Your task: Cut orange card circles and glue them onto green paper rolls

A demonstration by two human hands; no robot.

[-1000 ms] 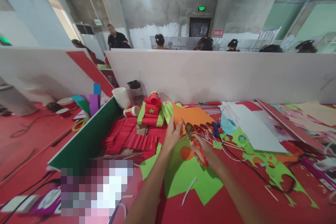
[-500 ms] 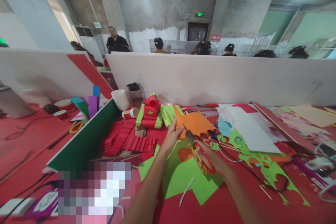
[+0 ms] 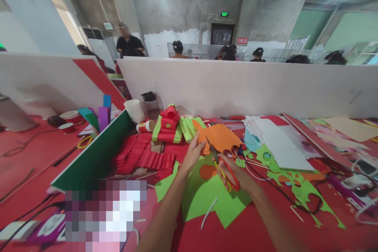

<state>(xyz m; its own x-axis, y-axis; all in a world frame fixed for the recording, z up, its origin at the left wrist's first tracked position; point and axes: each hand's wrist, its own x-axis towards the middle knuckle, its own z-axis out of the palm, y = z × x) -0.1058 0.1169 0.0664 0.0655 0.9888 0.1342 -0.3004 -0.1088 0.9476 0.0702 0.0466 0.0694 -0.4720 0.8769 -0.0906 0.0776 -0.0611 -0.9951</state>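
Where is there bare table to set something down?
Red tabletop shows bare between the forearms, nearer than the green sheet, and right of the right forearm, short of the green scraps. Crowded around the left hand holding orange paper, right hand holding scissors, and red strips farther left.

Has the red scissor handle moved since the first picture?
Yes: the red handle has swung to the right, away from the orange disc.

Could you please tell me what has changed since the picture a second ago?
In the right hand, the scissors have shifted: their yellow handle now shows, spread from the red one. Nothing was let go. The left hand still holds the orange paper, and the green sheet stayed put.
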